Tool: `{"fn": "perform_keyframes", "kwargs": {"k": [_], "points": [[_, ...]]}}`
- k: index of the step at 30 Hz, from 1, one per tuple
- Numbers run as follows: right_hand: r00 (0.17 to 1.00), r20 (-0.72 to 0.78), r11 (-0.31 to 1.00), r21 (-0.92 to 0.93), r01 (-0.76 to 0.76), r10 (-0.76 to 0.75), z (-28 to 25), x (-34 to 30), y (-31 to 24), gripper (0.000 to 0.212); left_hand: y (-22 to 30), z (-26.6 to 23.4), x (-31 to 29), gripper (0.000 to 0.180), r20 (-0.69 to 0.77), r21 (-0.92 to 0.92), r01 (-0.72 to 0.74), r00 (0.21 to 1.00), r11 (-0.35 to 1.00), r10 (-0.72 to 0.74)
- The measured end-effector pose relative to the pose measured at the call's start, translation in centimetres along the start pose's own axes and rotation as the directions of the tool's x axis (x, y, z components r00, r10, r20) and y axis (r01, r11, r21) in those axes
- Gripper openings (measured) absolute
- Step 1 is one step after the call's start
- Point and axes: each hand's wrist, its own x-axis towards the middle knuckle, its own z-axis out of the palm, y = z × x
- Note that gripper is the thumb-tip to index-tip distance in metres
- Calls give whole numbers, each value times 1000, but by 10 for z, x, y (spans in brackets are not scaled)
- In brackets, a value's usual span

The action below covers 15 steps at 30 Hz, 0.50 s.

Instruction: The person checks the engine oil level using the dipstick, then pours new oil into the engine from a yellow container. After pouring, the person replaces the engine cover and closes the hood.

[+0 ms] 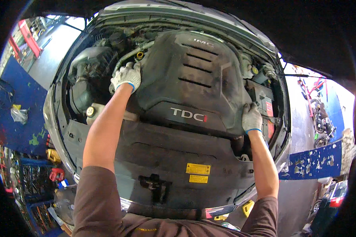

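A large dark plastic engine cover [158, 75] with several slots lies over the engine in an open car bay. Both my hands wear white knit gloves with blue cuffs. My left hand [126, 77] is closed at the cover's left edge, its fingertips partly hidden against it. Lower down on the opposite side, my right hand [252, 117] grips the right edge, its fingers bent and darkened with grime. A yellow ring [140, 55], like a dipstick handle, sticks up just beyond my left hand.
A cream reservoir with a dark cap [91, 111] sits below my left forearm. The battery [263, 94] lies beside my right hand. A black front panel [162, 152] with yellow labels [198, 169] spans the near side. Tool racks [37, 197] stand at left.
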Motion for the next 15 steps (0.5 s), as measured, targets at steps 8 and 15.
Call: {"fn": "perform_keyframes", "kwargs": {"k": [8,15], "points": [[856,27,852,-82,516,-516,4,-47,-121,85,-7,16,4,56,-189,-4,-91,978,996,89],[880,-91,884,-98,458,-466,11,-52,-146,83,-5,17,8,53,-175,58,-107,978,993,115]]}}
